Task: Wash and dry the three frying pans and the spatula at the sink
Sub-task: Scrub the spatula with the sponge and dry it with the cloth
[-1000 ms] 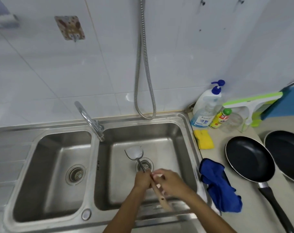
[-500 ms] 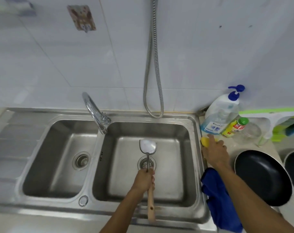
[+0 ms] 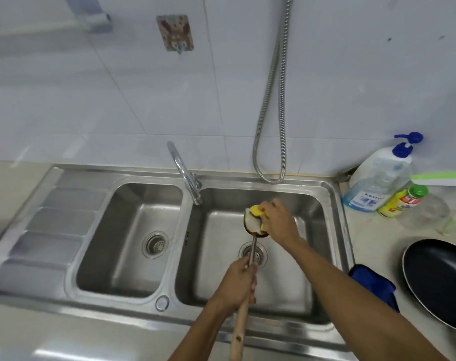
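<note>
Over the right basin of the steel sink [image 3: 319,212], the left hand [image 3: 238,282] is gripping a wooden-handled metal spatula [image 3: 254,246] while the right hand [image 3: 279,222] is pinching a yellow sponge [image 3: 256,211] onto its blade, ideally scrubbing both faces.

Pump bottle [image 3: 378,178], clear body, blue pump head, back right corner of tabletop [image 3: 372,230], against wall. Label low on front: brand word "Kassa" in slanted script, legible. Blue emblem and smaller print under it too blurred to read.

Yellow bottle [image 3: 400,203], green cap, just beside pump bottle, toward right edge of tabletop. Red-and-white label panel with large letters, blurred and partly turned away, not legible.

Wall hook plate [image 3: 175,32] on tiles above sink: brown picture pattern, no lettering readable.
</note>
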